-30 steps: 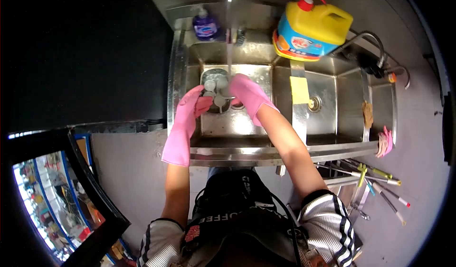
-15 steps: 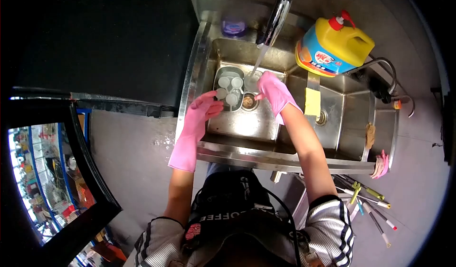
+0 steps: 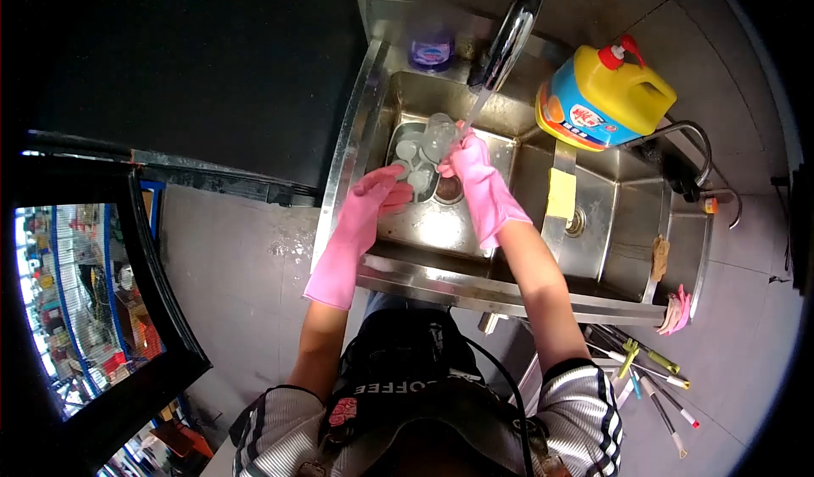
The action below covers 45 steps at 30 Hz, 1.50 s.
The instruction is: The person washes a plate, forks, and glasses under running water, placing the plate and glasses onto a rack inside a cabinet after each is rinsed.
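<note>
In the left basin of the sink (image 3: 500, 269) sits a grey rectangular tub (image 3: 395, 150) holding several round white scoops with short handles (image 3: 408, 150). My left hand (image 3: 373, 197), in a pink rubber glove, is at the tub's near left side, fingers apart over its edge. My right hand (image 3: 468, 159), gloved likewise, has its fingers closed on a clear round scoop-like piece (image 3: 438, 135) above the tub's right side. Water from the faucet (image 3: 511, 36) runs down by this hand. The fingertips of the right hand are partly hidden.
A yellow detergent jug (image 3: 606, 95) with a red pump stands behind the right basin. A yellow cloth (image 3: 560, 193) lies over the divider. A purple-labelled container (image 3: 431, 53) is at the back left. Brown cloth (image 3: 660, 258) and pink gloves (image 3: 675, 310) hang at the right edge.
My right hand has brought the clear piece leftward, from under the stream to above the tub. My left hand stays by the tub. The view has shifted slightly.
</note>
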Each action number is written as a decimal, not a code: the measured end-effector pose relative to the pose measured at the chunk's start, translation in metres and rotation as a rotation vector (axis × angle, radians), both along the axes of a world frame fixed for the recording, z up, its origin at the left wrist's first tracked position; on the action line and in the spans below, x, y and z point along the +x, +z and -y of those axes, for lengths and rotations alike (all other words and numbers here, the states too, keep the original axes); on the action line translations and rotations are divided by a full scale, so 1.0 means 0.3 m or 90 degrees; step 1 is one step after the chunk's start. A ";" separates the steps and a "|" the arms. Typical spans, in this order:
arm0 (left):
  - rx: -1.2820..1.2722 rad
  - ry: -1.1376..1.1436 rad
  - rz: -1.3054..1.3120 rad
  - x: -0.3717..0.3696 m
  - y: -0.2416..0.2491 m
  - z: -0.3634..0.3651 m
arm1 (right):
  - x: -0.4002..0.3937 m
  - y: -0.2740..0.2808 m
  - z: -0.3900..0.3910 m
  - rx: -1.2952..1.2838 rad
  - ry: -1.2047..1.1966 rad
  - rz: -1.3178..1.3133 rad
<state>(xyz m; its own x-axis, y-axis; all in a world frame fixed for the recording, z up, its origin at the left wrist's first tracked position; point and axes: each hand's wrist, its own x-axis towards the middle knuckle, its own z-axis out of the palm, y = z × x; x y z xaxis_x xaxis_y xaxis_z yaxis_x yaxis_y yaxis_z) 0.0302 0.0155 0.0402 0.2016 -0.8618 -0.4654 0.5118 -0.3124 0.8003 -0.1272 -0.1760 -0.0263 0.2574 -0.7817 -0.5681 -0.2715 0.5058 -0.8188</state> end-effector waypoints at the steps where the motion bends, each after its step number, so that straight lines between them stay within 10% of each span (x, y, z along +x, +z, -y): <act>1: 0.006 0.002 -0.001 -0.001 -0.004 -0.004 | 0.006 -0.039 -0.014 -0.060 -0.034 0.058; 7: 0.020 0.017 0.005 0.010 0.000 -0.028 | 0.046 -0.139 0.006 -0.265 -0.158 0.079; 14: -0.003 0.023 -0.020 0.024 -0.003 -0.061 | -0.166 -0.015 0.026 -0.287 0.153 -0.294; 17: 0.039 0.030 0.014 0.012 0.020 -0.060 | -0.176 0.326 -0.105 -0.043 0.109 -0.061; 23: 0.012 0.036 -0.017 0.037 0.000 -0.076 | -0.226 0.112 0.044 0.361 0.251 0.130; 36: 0.022 0.093 -0.042 -0.039 -0.041 0.023 | -0.119 0.001 -0.005 0.192 -0.031 0.404; 40: -0.036 0.163 -0.026 -0.077 -0.224 0.278 | -0.181 -0.121 -0.010 0.325 0.131 0.680; 45: -0.141 0.157 -0.151 -0.057 -0.487 0.538 | -0.040 0.119 -0.150 0.217 -0.125 0.436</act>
<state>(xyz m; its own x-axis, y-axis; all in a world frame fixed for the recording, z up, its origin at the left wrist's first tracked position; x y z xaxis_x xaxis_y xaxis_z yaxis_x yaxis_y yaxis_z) 0.0130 -0.1461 -0.1058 0.3243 -0.8856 -0.3325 0.7287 0.0098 0.6848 -0.1391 -0.1310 0.0095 0.5121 -0.6600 -0.5497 0.3576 0.7457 -0.5622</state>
